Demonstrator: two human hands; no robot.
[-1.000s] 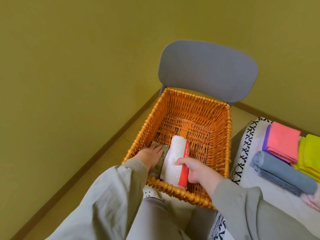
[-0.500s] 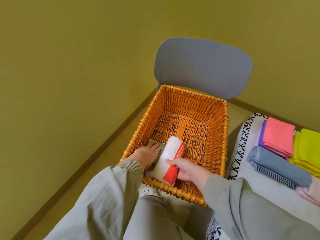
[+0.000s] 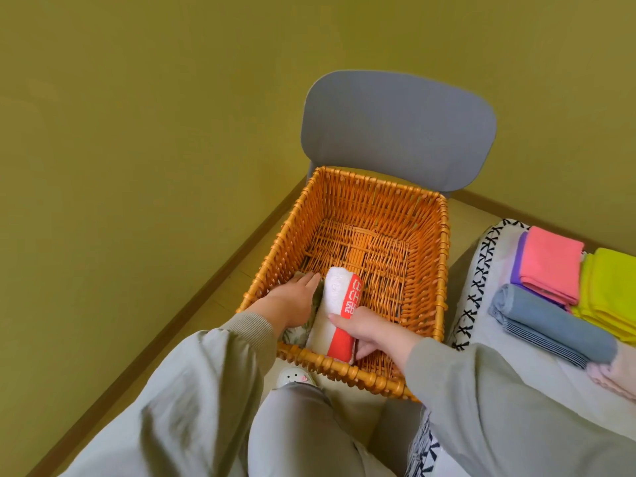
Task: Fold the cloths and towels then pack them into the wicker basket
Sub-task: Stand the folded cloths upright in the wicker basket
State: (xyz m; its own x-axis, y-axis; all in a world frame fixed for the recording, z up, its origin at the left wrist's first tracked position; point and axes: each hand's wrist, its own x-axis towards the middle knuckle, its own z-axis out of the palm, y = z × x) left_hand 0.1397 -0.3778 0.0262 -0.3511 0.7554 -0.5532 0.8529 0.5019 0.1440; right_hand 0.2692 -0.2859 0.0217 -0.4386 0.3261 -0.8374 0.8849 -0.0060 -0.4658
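Against the near wall of the wicker basket (image 3: 444,270), the right hand (image 3: 375,333) grips the rolled white-and-red towel (image 3: 339,304), thumb on top and fingers (image 3: 364,352) curled down its right side, while the left hand (image 3: 292,301) presses straight-fingered on a greenish cloth (image 3: 296,333) touching the towel's left side.

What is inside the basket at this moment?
In the basket, by its near wall, lies a rolled white-and-red towel, gripped by the right hand. Beside it is a greenish cloth. The left hand rests on it and covers most of it, so its fold cannot be seen.
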